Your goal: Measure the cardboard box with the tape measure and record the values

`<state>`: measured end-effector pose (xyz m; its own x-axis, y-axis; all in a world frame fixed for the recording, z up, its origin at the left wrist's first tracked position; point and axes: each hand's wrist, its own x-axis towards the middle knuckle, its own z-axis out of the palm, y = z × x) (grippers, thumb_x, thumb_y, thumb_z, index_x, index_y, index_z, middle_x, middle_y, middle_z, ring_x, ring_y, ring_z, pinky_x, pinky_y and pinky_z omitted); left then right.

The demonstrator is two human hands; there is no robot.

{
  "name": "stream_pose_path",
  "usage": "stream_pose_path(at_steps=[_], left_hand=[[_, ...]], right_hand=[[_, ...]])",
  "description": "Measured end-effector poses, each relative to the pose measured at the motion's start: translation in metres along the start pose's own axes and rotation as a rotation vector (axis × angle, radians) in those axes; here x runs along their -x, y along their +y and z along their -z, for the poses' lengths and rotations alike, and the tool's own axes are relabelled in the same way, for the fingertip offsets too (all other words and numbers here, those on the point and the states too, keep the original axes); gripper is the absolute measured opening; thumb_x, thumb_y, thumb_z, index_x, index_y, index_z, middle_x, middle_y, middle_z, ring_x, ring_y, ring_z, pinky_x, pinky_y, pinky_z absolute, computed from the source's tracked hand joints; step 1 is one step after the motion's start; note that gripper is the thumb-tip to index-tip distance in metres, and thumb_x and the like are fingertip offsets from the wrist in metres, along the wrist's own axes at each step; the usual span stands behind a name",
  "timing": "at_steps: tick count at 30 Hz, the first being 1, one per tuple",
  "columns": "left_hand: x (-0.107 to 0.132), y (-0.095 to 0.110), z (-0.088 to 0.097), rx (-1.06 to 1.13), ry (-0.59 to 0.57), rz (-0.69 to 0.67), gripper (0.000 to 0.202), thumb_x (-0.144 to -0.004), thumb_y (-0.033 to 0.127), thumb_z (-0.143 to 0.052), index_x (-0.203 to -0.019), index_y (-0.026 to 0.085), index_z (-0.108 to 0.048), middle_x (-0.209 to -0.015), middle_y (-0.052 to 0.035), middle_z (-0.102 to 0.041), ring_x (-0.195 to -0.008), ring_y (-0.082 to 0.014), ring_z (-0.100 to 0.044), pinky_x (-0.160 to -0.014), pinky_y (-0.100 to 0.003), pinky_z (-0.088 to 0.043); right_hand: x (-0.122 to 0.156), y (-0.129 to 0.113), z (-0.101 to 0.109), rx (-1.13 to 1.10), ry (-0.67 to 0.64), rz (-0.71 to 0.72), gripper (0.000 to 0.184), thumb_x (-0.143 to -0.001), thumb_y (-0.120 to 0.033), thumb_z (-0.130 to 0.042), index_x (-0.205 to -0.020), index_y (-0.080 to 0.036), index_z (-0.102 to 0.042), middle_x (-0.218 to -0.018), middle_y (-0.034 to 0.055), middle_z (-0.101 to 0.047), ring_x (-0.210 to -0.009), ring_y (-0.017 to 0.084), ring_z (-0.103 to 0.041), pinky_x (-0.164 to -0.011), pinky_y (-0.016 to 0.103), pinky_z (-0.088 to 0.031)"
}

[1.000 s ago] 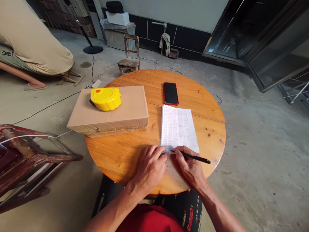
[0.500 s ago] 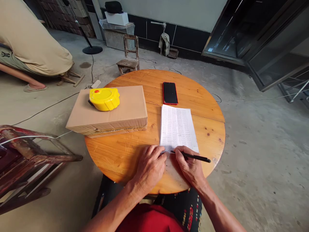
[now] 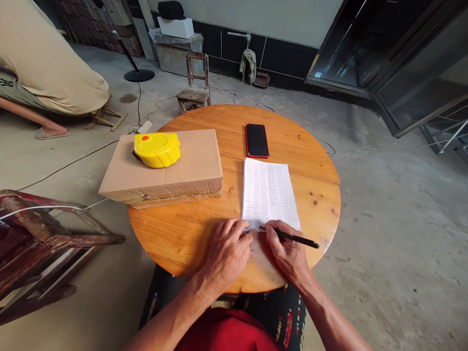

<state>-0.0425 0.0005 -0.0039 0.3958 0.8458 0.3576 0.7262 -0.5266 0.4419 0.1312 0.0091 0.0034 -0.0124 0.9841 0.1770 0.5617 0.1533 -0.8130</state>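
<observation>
A white sheet of paper [image 3: 268,193] filled with small writing lies on the round wooden table [image 3: 190,234]. My right hand [image 3: 288,253] is closed on a black pen [image 3: 296,238], its tip resting at the sheet's near edge. My left hand [image 3: 226,253] lies palm down on the table with its fingertips pressing the sheet's near left corner, fingers loosely together. A red-cased phone [image 3: 257,140] lies face up beyond the paper. A flat cardboard box [image 3: 193,163] sits on the table's left side with a yellow tape measure [image 3: 157,149] on top.
A dark red wooden frame [image 3: 44,243] stands at the left. Another person in beige [image 3: 47,63] bends over at the far left. A small wooden chair [image 3: 195,80] stands beyond the table, with cables on the concrete floor and a dark glass cabinet [image 3: 395,53] at right.
</observation>
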Motion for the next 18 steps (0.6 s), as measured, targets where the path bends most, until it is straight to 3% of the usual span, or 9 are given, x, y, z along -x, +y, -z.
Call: stream_pose_path(at_steps=[6, 12, 18], left_hand=[[-0.0010, -0.0003, -0.0003, 0.004, 0.008, -0.003, 0.029, -0.086, 0.006, -0.052, -0.105, 0.019, -0.068, -0.110, -0.0077, -0.065, -0.098, -0.0245, -0.056, -0.082, -0.042, -0.048], [-0.0014, -0.0002, 0.0001, 0.012, 0.001, -0.001, 0.029, -0.086, 0.005, -0.051, -0.105, 0.019, -0.068, -0.109, -0.0071, -0.065, -0.098, -0.0248, -0.056, -0.083, -0.042, -0.048], [-0.0003, 0.0000, 0.0006, -0.008, -0.005, -0.005, 0.028, -0.083, 0.004, -0.053, -0.104, 0.017, -0.067, -0.111, -0.0077, -0.065, -0.100, -0.0251, -0.055, -0.084, -0.042, -0.048]], right_hand=[[0.0001, 0.0023, -0.0004, -0.057, -0.014, -0.053, 0.022, -0.092, -0.030, -0.051, -0.078, -0.018, -0.064, -0.061, -0.0010, -0.059, -0.054, 0.012, -0.050, -0.053, 0.024, -0.041], [-0.0008, 0.0008, -0.0006, -0.028, -0.010, -0.019, 0.022, -0.090, -0.028, -0.052, -0.076, -0.018, -0.064, -0.064, 0.0000, -0.060, -0.057, 0.013, -0.052, -0.056, 0.024, -0.043], [0.0029, 0.0037, 0.0005, -0.134, 0.023, -0.111, 0.022, -0.091, -0.031, -0.052, -0.077, -0.018, -0.063, -0.054, -0.0045, -0.050, -0.048, 0.011, -0.043, -0.047, 0.023, -0.037]])
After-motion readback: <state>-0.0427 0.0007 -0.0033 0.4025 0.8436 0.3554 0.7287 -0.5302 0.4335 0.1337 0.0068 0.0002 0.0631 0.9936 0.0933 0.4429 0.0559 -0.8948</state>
